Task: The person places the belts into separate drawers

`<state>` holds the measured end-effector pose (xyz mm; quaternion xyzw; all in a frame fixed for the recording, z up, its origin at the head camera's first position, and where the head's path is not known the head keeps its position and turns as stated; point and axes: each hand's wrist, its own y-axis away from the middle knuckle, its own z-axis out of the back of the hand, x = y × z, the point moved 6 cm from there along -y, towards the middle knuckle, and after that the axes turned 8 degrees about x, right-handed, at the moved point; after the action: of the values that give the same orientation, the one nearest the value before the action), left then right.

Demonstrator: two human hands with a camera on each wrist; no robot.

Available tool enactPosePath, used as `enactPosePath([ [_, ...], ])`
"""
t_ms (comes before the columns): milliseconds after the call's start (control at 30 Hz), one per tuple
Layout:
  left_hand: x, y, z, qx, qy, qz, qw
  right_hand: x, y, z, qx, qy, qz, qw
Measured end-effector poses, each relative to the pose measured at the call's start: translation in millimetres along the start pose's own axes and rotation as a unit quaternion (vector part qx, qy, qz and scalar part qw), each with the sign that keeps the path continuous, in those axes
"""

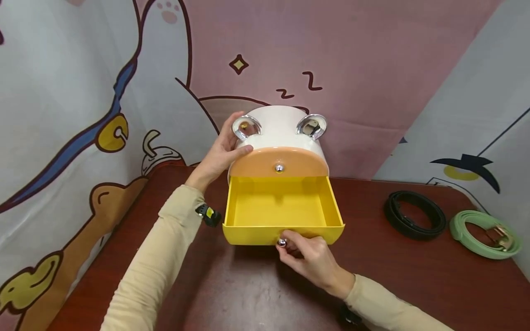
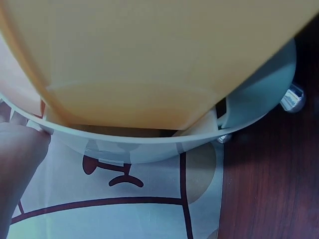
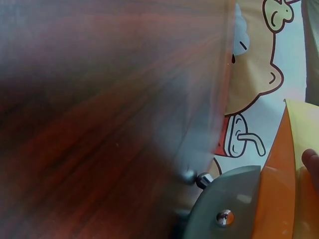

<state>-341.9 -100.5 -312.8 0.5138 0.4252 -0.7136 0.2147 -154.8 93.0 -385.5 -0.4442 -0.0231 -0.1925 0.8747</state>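
A small white drawer cabinet (image 1: 276,123) with two chrome ears stands on the table. Its yellow drawer (image 1: 248,234) is pulled far out, and the bare drawer floor shows. Above it, the orange drawer front (image 1: 261,163) with a chrome knob is closed. My left hand (image 1: 218,154) holds the cabinet's upper left side, thumb on the front edge, some fingers hidden behind the ear. At the yellow drawer's front, my right hand (image 1: 310,257) pinches the round chrome knob (image 1: 282,242) between thumb and fingers. A grey-green lower front (image 3: 237,196) with its own knob appears in the right wrist view.
To the right on the dark red table (image 1: 364,285) lie a coiled black belt (image 1: 430,209) and a coiled green belt (image 1: 468,243) with a gold buckle. A printed cloth (image 1: 352,69) hangs behind the table and along its sides.
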Motion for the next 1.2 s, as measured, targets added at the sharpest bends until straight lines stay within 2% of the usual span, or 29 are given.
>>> enactPosePath([
  [133, 0.0, -0.3, -0.1, 0.001, -0.003, 0.002, 1.0, 3.0, 2.5, 1.0, -0.007, -0.005, 0.002, 1.0],
  [500, -4.4, -0.4, 1.8, 0.005, -0.016, -0.016, 0.9997, 6.1, 6.6, 3.4, -0.032, -0.012, 0.013, 0.9993],
  [900, -6.9, -1.6, 4.1, 0.004, -0.028, -0.007, 0.9996, 10.8, 7.1, 2.2, -0.01, -0.001, 0.022, 0.9997],
  [1100, -13.9, -1.9, 1.4, 0.011, -0.078, -0.016, 0.9968, 10.0, 8.5, 2.0, 0.001, -0.004, 0.031, 0.9995],
  [1200, -21.4, -0.9, -3.8, 0.024, -0.094, -0.008, 0.9952, 9.6, 8.7, 2.1, 0.014, -0.01, 0.026, 0.9995],
])
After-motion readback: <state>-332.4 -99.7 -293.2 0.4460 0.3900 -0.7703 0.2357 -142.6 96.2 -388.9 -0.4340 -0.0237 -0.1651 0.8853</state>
